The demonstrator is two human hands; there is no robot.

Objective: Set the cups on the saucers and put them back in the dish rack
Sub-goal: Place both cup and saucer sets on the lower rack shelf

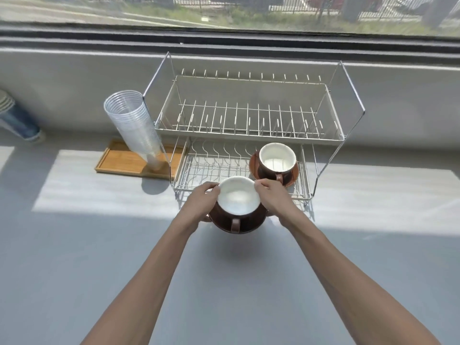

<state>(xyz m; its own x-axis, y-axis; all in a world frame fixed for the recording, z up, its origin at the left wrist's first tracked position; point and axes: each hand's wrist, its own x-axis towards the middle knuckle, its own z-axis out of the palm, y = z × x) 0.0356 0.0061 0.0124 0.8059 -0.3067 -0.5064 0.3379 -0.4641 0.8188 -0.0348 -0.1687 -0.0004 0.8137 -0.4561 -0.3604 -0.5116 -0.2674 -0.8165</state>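
A brown cup with a white inside point(239, 199) sits on a brown saucer point(251, 226), held above the grey counter just in front of the dish rack point(249, 135). My left hand point(200, 201) grips the set on its left side and my right hand point(272, 196) on its right, thumbs at the cup's rim. The cup's handle points toward me. A second brown cup point(277, 158) stands on its saucer point(293, 174) in the right part of the rack's lower tier.
The two-tier wire rack stands against a low grey wall under a window; its upper tier holds nothing. A leaning stack of clear plastic cups point(134, 125) stands on a wooden tray point(117, 160) left of the rack. A blue object point(17, 120) lies far left.
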